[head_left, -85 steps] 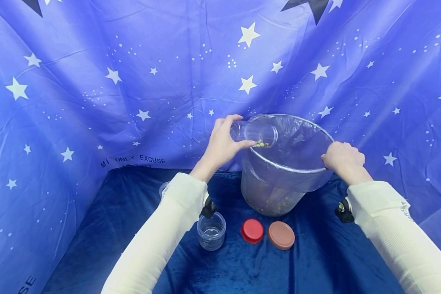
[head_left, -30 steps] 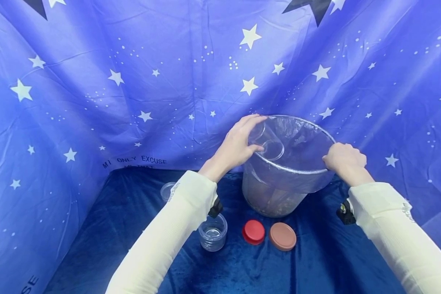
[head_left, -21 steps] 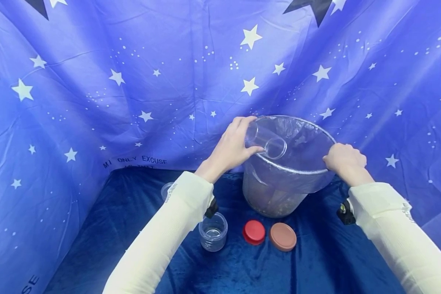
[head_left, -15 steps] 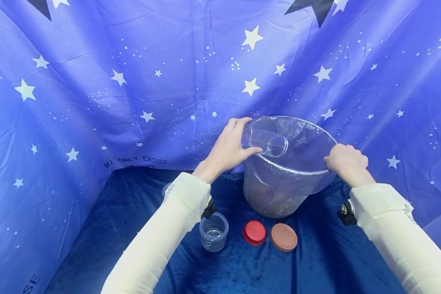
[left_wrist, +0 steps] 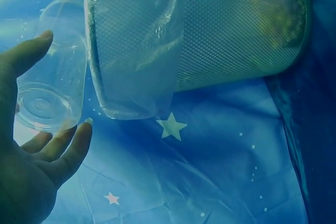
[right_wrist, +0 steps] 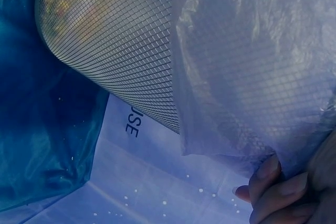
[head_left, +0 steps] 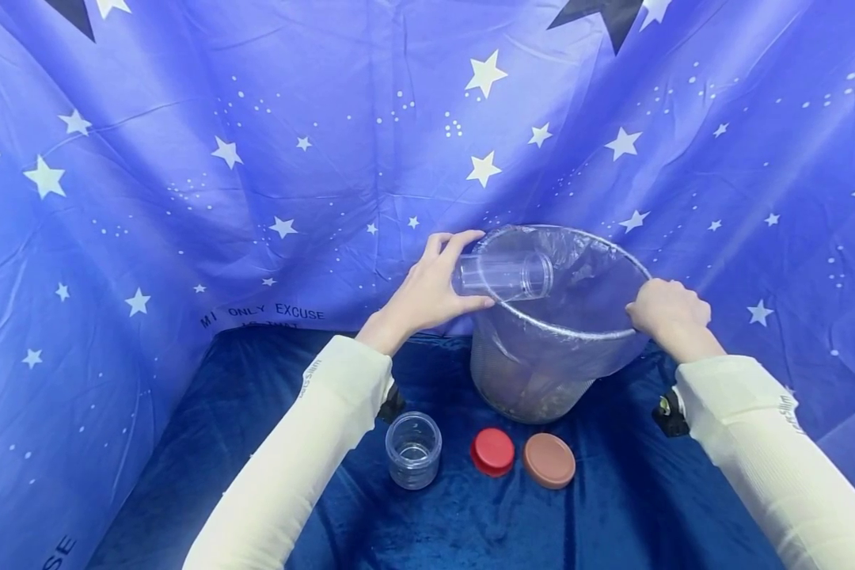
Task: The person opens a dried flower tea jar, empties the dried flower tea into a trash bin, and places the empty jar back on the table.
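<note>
My left hand (head_left: 427,293) holds a clear plastic jar (head_left: 502,275) on its side, thumb below and fingers around its base. Its mouth points right, over the near left part of the rim of a mesh wastebasket (head_left: 520,388). No contents show inside the jar. A translucent bag lines the basket and folds down outside the rim. Opposite, my right hand (head_left: 670,309) grips the basket's right rim; in the right wrist view its curled fingers (right_wrist: 278,187) press against the bag liner (right_wrist: 247,77). Small yellowish bits show through the mesh (right_wrist: 105,19) near the basket's bottom.
A second clear jar (head_left: 413,467) stands upright in front of the left forearm. To its right lie a red lid (head_left: 494,451) and a brown lid (head_left: 550,461) on the dark blue cloth (head_left: 399,538). A starry blue curtain (head_left: 342,174) hangs close behind the basket.
The jar held yellow-green bits at first; it was tipped mouth-down into the basket, and they are gone from it. It has since swung back level and moved left. The right hand stayed put.
</note>
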Available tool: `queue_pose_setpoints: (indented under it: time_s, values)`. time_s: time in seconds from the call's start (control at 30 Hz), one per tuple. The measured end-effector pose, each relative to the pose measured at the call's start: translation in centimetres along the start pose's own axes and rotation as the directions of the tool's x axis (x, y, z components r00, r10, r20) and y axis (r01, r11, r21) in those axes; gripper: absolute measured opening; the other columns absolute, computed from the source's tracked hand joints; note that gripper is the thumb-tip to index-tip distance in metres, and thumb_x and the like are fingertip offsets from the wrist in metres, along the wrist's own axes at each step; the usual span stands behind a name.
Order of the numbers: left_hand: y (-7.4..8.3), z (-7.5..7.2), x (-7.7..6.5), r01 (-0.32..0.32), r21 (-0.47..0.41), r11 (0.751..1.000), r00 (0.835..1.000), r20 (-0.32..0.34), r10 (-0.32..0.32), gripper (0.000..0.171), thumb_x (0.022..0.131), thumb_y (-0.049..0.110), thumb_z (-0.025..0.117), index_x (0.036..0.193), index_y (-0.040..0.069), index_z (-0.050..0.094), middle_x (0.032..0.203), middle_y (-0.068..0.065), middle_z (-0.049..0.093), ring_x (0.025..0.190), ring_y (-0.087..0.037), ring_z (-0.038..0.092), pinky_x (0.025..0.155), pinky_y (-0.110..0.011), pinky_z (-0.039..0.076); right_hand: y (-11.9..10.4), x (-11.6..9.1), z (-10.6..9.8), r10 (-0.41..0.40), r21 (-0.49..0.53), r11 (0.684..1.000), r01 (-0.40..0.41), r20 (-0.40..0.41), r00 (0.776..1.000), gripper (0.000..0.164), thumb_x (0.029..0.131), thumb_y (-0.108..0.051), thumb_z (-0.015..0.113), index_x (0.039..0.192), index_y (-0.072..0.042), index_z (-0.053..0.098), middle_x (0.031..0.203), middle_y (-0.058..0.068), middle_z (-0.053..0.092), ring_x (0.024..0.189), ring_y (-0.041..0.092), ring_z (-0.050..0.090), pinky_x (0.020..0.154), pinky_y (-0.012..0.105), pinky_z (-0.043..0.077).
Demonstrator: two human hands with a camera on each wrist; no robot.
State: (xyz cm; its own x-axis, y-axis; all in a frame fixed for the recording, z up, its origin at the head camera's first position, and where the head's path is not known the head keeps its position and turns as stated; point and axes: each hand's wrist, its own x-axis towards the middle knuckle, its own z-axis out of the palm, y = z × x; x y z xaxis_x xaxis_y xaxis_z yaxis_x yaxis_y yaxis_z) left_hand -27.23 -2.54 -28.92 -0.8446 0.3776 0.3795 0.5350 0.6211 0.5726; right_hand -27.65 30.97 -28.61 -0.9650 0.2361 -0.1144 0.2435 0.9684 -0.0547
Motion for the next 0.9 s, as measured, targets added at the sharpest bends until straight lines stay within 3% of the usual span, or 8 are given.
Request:
queue_pose_setpoints:
  time_s: [0.53,0.9]
  values:
    - [-0.7,0.2,-0.5,0.048,0.064,0.997,0.991,0.124,-0.055,0.094,0.079,0.035,0.081,0.152,0.035,0.023,0.133,-0.014,0.049,0.108,-0.034,0.059,0.095,-0.052,0.050,0.0,0.1,0.0,0.001,0.000,1.000,-0.001,0.002,1.000,0.060,0.096,-0.033,0.048,0.125,0.019,0.049,0.127,0.043,0.046,0.112,0.061,0.049,0.078,0.062,0.048]
    - [-1.1,0.9,-0.7,0.036,0.103,0.994,0.981,0.186,-0.055,0.089,0.081,0.031,0.076,0.151,0.036,0.021,0.128,-0.012,0.053,0.110,-0.030,0.058,0.090,-0.051,0.051,0.1,0.2,0.1,0.002,0.003,1.000,-0.002,0.002,1.000,0.060,0.097,-0.034,0.048,0.126,0.019,0.049,0.128,0.044,0.045,0.113,0.062,0.048,0.079,0.062,0.048]
